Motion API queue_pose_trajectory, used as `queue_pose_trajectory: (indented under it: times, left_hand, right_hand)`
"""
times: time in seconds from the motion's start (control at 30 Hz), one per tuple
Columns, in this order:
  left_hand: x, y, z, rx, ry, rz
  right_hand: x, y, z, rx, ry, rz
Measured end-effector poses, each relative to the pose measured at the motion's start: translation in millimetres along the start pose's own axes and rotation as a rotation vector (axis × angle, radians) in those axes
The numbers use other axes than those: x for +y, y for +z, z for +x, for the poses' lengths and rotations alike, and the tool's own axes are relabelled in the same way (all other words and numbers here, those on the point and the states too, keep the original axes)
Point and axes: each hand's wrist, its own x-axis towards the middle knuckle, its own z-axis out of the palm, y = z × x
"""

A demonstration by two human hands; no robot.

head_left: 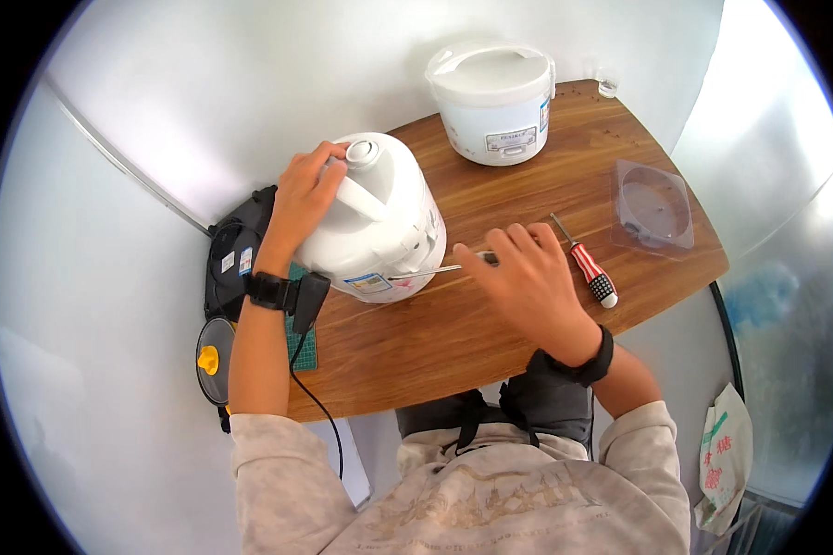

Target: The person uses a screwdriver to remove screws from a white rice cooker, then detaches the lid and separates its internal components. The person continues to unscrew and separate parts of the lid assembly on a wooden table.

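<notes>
A white rice cooker (pixel 389 176) stands at the left of the wooden table, its front turned toward my right. My left hand (pixel 304 190) is closed around the carrying handle on top of it. In my right hand (pixel 528 277) is a screwdriver (pixel 440 269) with a long thin metal shaft, held nearly level. Its tip reaches the lower side of the cooker near a blue-and-yellow label; whether it touches cannot be made out. My fingers hide most of the screwdriver's handle. Beside my right hand lies another screwdriver (pixel 590 266) with a red, white and black handle.
A second white rice cooker (pixel 492 111) stands at the back of the wooden table (pixel 389 361). A clear plastic tray (pixel 654 208) and a small clear cup (pixel 607 86) are on the right. A green cutting mat (pixel 305 353) and black bag (pixel 236 254) are left. Small dark bits lie near the cup.
</notes>
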Motion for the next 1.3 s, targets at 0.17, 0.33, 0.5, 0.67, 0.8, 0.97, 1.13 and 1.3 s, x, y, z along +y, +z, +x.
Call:
queue_pose_trajectory:
  times: [0.17,0.33,0.5,0.67,0.8,0.97,1.13,1.3]
  left_hand:
    - [-2.4,1.6,-0.5,0.025,-0.022,-0.025]
    - [0.7,0.1,0.7,0.002,-0.005,-0.012]
    - [5.3,-1.1,1.1,-0.031,-0.012,-0.015]
    - [5.5,-0.8,0.5,0.005,-0.041,-0.022]
    - [10.9,-1.7,0.0,-0.003,-0.029,-0.039]
    - [6.7,-0.4,-0.3,0.008,-0.035,-0.03]
    - [6.1,-1.5,0.4,-0.002,-0.019,-0.052]
    - [9.2,-2.9,0.2,-0.036,-0.041,-0.039]
  right_hand:
    - [-8.4,11.4,-35.6,-0.341,0.51,0.894]
    - [-37.9,20.2,-50.6,-0.521,0.838,1.754]
    - [-57.1,33.8,-55.1,-0.42,1.074,2.177]
    - [-72.8,39.0,-52.4,-0.408,1.061,2.442]
    - [-85.0,37.5,-47.0,-0.274,1.14,2.102]
    - [-85.7,44.5,-52.8,-0.245,0.956,1.736]
    - [-86.4,40.2,-47.9,-0.239,0.992,1.679]
    - [-87.4,42.9,-47.1,-0.177,1.014,1.638]
